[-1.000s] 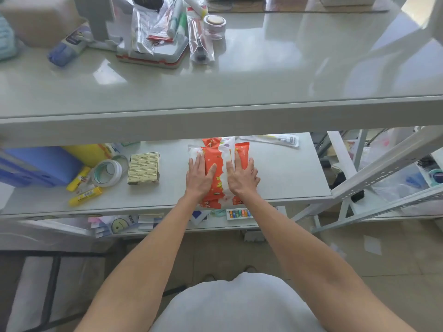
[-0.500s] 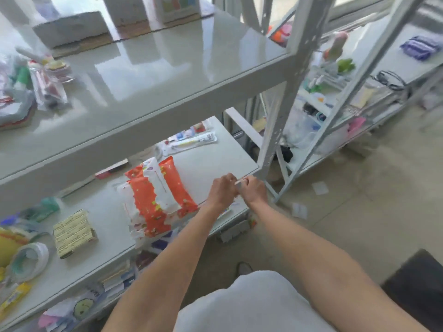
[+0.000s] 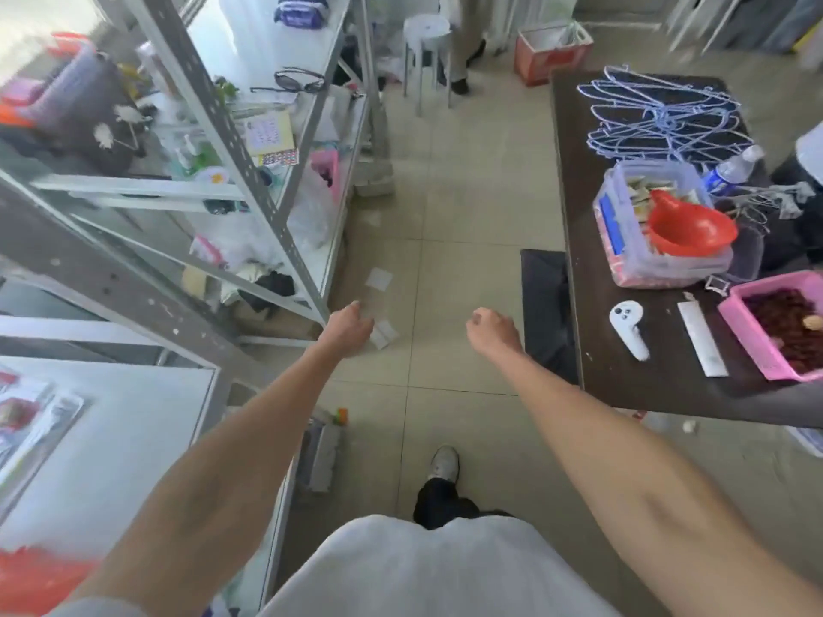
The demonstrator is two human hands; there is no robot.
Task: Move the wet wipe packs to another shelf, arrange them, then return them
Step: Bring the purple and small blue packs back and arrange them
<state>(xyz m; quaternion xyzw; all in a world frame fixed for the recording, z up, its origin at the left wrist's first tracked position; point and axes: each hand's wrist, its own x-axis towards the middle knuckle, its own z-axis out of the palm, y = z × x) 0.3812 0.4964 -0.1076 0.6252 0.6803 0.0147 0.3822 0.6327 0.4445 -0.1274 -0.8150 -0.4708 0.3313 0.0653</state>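
My left hand (image 3: pixel 348 325) and right hand (image 3: pixel 490 328) hang over the floor, loosely curled and empty. The packs (image 3: pixel 31 576) show only as an orange blur, bottom left. They're likely soft, slippery film pouches; I'd grip across the sides.

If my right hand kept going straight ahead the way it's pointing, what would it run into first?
Probably nothing close: the right hand points forward over bare floor, passing left of the dark table. The white stool stands further along, though depth is unclear.
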